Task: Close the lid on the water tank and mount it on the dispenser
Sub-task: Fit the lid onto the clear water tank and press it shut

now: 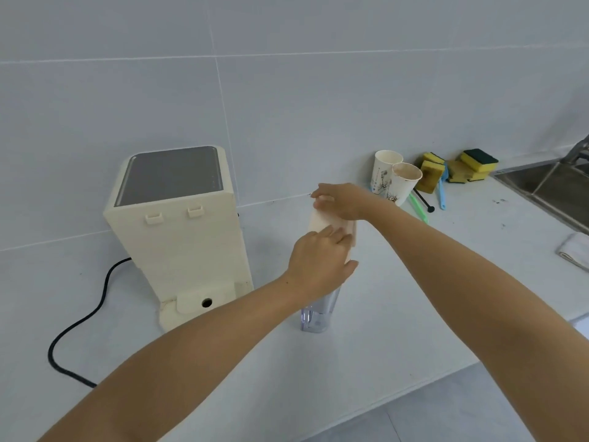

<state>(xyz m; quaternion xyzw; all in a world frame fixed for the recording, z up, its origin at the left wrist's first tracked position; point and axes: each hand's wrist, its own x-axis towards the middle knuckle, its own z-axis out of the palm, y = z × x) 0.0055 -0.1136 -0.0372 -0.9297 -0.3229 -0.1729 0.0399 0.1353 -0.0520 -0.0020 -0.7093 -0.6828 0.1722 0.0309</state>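
Note:
A clear plastic water tank (318,312) stands upright on the white counter, to the right of the cream dispenser (181,250). Its cream lid (322,221) lies on top of the tank. My left hand (318,266) rests flat on the lid's near end and hides the tank's upper part. My right hand (341,200) presses on the lid's far end. The dispenser shows its back side, with two clips near the top and a base plate with a round hole (207,302). Whether the lid is fully seated cannot be told.
A black power cord (79,320) runs left from the dispenser. Two paper cups (395,177), yellow sponges (459,169) and brushes sit at the back right. A steel sink (548,186) and a folded cloth (575,255) lie at the far right. The counter's front edge (382,403) runs below my arms.

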